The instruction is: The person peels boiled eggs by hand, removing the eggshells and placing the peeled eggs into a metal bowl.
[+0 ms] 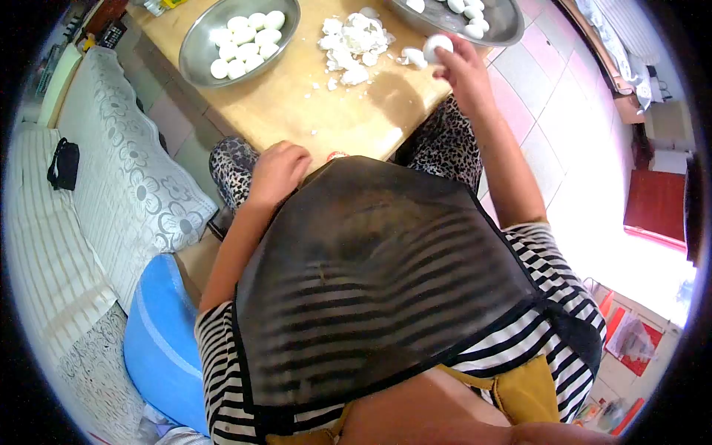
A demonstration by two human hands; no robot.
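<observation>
My right hand is closed on a white egg above the right edge of the table, close to the right-hand metal bowl. Whether that egg still has its shell, I cannot tell. Beside it lies a piece of eggshell. A heap of broken white eggshell covers the middle of the table. My left hand rests at the near table edge, its fingers loosely bent and nothing visible in them. Several smooth white eggs fill part of the left metal bowl.
More white eggs are in the right bowl, which is cut off by the frame. A dark sheer apron covers my lap up to the table edge. To the left stand a covered couch and a blue rounded object.
</observation>
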